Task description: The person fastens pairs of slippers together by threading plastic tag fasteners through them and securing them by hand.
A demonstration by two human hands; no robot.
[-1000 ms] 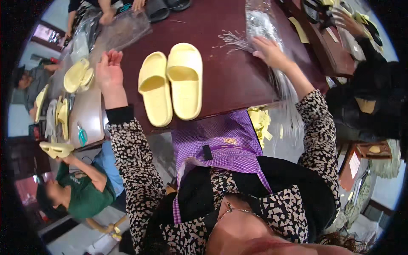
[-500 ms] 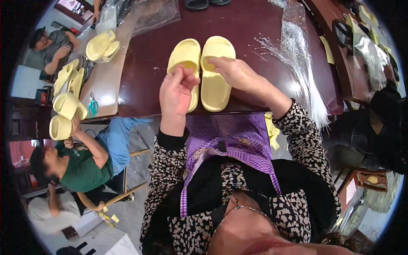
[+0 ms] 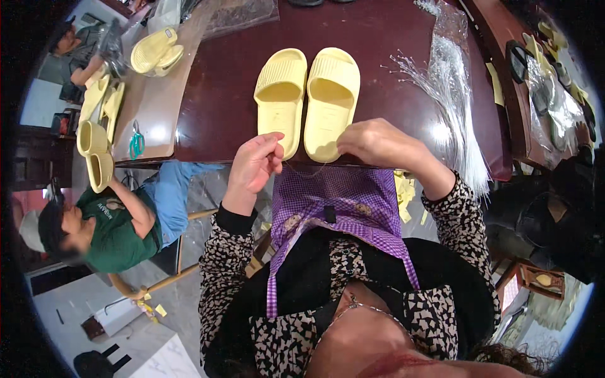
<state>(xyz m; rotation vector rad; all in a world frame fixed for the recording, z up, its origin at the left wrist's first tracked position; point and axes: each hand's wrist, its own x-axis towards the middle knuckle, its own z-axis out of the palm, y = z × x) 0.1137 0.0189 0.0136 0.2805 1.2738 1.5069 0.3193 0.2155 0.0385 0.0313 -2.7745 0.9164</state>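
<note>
A pair of yellow slide slippers lies side by side on the dark red table, toes away from me: the left slipper [image 3: 282, 74] and the right slipper [image 3: 334, 70]. At the left slipper's heel, my left hand [image 3: 253, 165] is closed in a pinch. My right hand [image 3: 377, 142] is closed too, knuckles up, beside the right slipper's heel and partly over its edge. A thin clear plastic strand [image 3: 304, 172] sags between the two hands below the heels; its ends disappear into the fingers.
A bundle of thin clear plastic strands [image 3: 450, 94] lies along the table's right side. Teal scissors [image 3: 137, 143] and more yellow slippers [image 3: 154, 51] are at the left. A seated person in a green shirt [image 3: 120, 233] holds yellow slippers [image 3: 96, 157]. Clear plastic bags [image 3: 236, 16] lie at the far edge.
Both hands have drawn back from the slippers' straps to their heels, the right one out of the right slipper's opening. The strand now hangs between them. At left, the seated person's slippers have tilted.
</note>
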